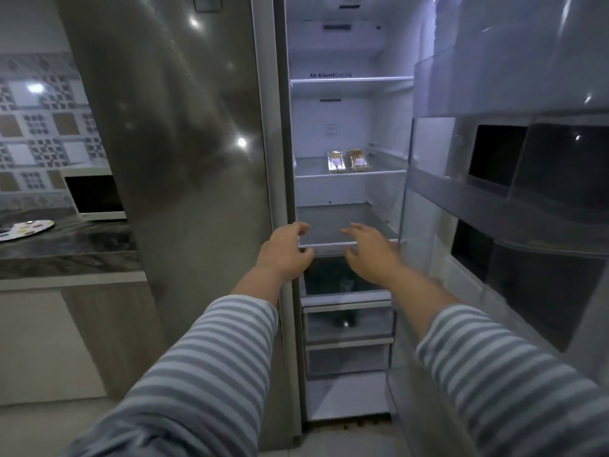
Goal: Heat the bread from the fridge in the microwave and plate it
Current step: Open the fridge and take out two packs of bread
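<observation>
Microwave, plate leftward; open fridge door rightward.

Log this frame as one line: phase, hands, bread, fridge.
phase: reach | left hand: open, empty | right hand: open, empty | bread packs: two, on shelf | fridge door: open

One view only, worn on the head, wide-angle, edges bowed. Faces forward and slightly down into the open fridge from close in front, arms reaching away from the lens. Closed left door fills the middle, open right door crowds the right edge. Counter and microwave far left.
</observation>
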